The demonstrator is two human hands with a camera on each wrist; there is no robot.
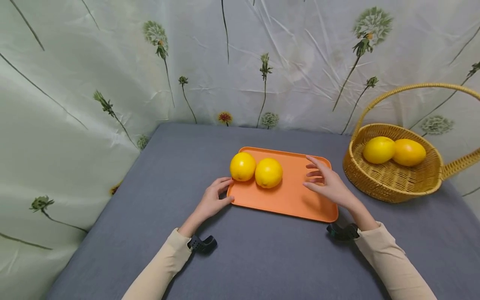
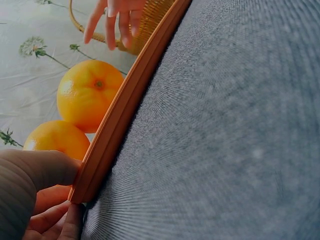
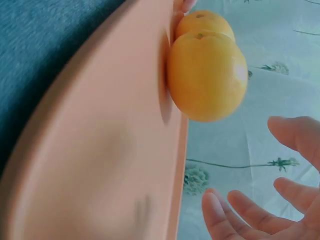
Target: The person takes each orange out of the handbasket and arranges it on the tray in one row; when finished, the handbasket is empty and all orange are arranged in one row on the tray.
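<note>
An orange tray [image 1: 296, 196] lies on the table with two yellow-orange oranges side by side at its left end, the outer orange [image 1: 243, 166] and the inner orange [image 1: 268, 173]. My left hand [image 1: 213, 200] grips the tray's near left corner. In the left wrist view its thumb [image 2: 55, 170] presses the rim, with the other fingers round the end. Above the tray's right part hovers my right hand [image 1: 330, 185], fingers spread and holding nothing. The right wrist view shows this hand [image 3: 280, 210] apart from the nearer orange [image 3: 207, 75].
At the right stands a wicker basket [image 1: 352, 166] with a tall arched handle, holding two more oranges [image 1: 393, 151]. A grey cloth [image 1: 262, 258] covers the table. Behind it hangs a pale curtain [image 1: 225, 75] printed with dandelions.
</note>
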